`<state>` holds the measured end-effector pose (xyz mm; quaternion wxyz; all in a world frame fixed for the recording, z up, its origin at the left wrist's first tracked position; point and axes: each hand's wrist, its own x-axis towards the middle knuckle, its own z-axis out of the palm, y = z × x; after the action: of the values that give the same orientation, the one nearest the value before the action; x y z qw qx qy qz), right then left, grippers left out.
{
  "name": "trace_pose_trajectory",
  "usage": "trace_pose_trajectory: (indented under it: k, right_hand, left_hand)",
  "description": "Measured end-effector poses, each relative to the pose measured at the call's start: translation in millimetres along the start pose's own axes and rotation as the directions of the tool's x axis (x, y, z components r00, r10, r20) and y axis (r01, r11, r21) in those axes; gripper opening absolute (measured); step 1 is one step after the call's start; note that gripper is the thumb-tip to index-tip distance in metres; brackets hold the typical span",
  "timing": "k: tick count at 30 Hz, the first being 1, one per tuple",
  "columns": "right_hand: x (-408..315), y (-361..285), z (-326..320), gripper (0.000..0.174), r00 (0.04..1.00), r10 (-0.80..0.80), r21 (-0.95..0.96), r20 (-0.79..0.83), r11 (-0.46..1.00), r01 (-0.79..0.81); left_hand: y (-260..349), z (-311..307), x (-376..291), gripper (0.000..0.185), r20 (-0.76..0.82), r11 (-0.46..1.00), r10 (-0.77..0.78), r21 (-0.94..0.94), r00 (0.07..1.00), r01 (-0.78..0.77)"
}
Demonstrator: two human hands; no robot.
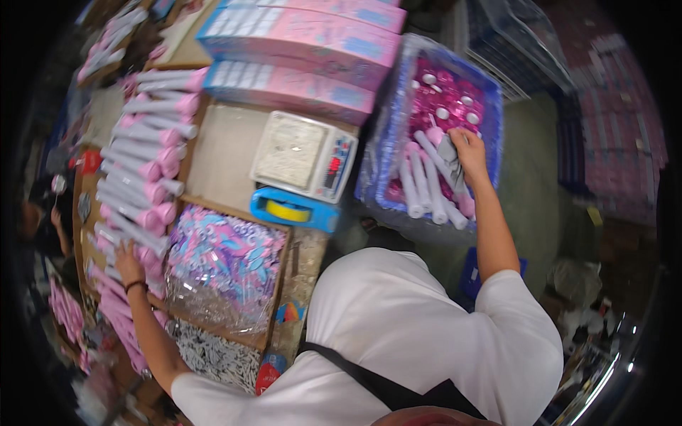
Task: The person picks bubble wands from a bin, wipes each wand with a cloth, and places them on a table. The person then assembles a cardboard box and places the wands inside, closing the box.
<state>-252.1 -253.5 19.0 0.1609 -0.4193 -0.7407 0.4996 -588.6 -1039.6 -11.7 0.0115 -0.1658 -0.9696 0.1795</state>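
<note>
My left hand (129, 263) reaches onto a long row of white tubes with pink ends (141, 186) at the left; its fingers touch tubes near the lower part of the row, and whether it grips one cannot be told. On the right, my right hand (468, 152) is over a blue crate (500, 133) lined with clear plastic, its fingers closed on a grey cloth (451, 154). Beneath and beside the cloth lie several white tubes with pink ends (421, 183). Behind them, the crate holds shiny magenta pieces with white round caps (442, 101).
A digital scale (298, 154) stands mid-table, with a blue tape dispenser (293, 209) against it. Pink and blue boxes (303, 48) are stacked behind. Nearer are a bag of pastel pieces (226, 255) and a tray of small grey pieces (216, 354). Another person (40, 218) is at the far left.
</note>
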Motion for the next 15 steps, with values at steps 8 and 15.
trace_pose_trajectory:
  k: [8,15]
  right_hand:
    - [28.4,89.2,-52.3,0.059,0.924,0.321,-0.903,0.206,0.425,0.054]
    - [57.4,158.4,-72.4,0.043,0.829,0.387,-0.382,0.405,0.895,-0.231]
  left_hand:
    - [179.2,-113.1,-65.2,0.028,-0.149,0.641,-0.204,-0.768,0.968,0.016]
    - [392.7,-218.4,-113.1,0.023,-0.193,0.186,0.076,-0.961,0.978,-0.204]
